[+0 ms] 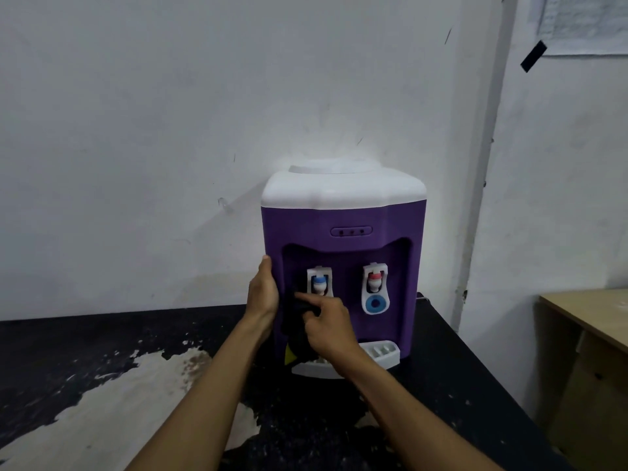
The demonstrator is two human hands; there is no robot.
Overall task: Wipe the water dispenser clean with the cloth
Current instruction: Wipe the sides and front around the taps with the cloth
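Observation:
A purple water dispenser (343, 226) with a white top stands on the black table, against the wall. In its front recess are a blue-capped tap (319, 282) and a red-capped tap (374, 282). A white drip tray (382, 351) sits at its base. My left hand (263, 294) lies flat against the dispenser's left side, fingers pointing up. My right hand (326, 324) holds a dark cloth (295, 321) and presses it into the recess left of the blue tap, index finger extended. A yellow corner shows at the cloth's lower end.
The black table (458, 385) has a worn top with large pale patches at the front left. A wooden desk (591, 317) stands to the right, beyond a gap. A white wall rises right behind the dispenser.

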